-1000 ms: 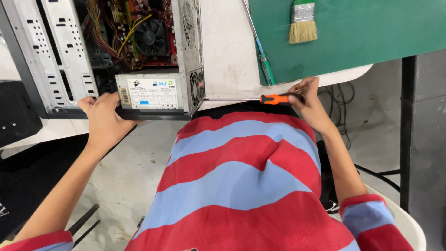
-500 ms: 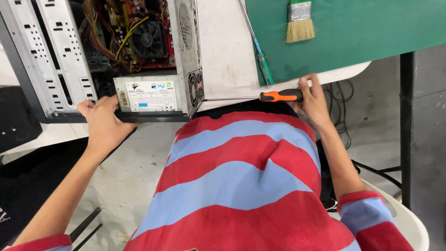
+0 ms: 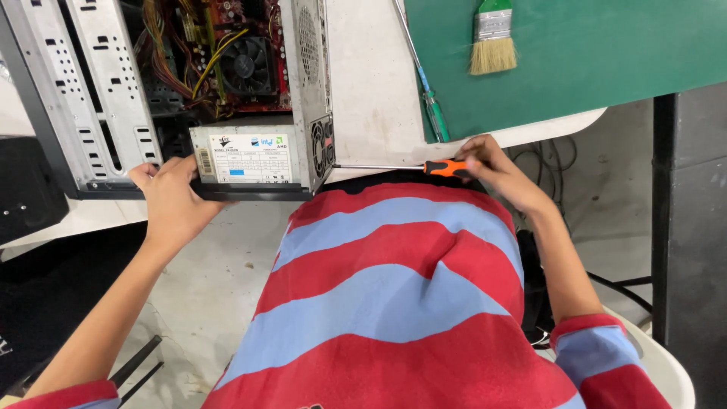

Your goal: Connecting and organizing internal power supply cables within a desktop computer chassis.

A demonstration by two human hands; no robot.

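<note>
An open computer case (image 3: 113, 113) lies on its side on a white table (image 3: 363, 91). Inside it I see a grey power supply (image 3: 250, 159) with a label, a black fan and coloured wires. My left hand (image 3: 176, 198) rests on the case's near edge, next to the power supply. My right hand (image 3: 492, 170) grips the orange and black handle of a screwdriver (image 3: 443, 168). Its thin shaft points left, with the tip at the rear panel of the case near the fan grille (image 3: 322, 145).
A green mat (image 3: 591, 53) covers the table's right part, with a paintbrush (image 3: 492, 38) on it. A second screwdriver with a green handle (image 3: 432, 110) lies by the mat's left edge. A black table leg (image 3: 689, 227) stands at right. My red and blue striped shirt fills the foreground.
The screwdriver now lies level with its tip at the case's rear panel. My left hand has stayed on the case edge. The view has shifted slightly.
</note>
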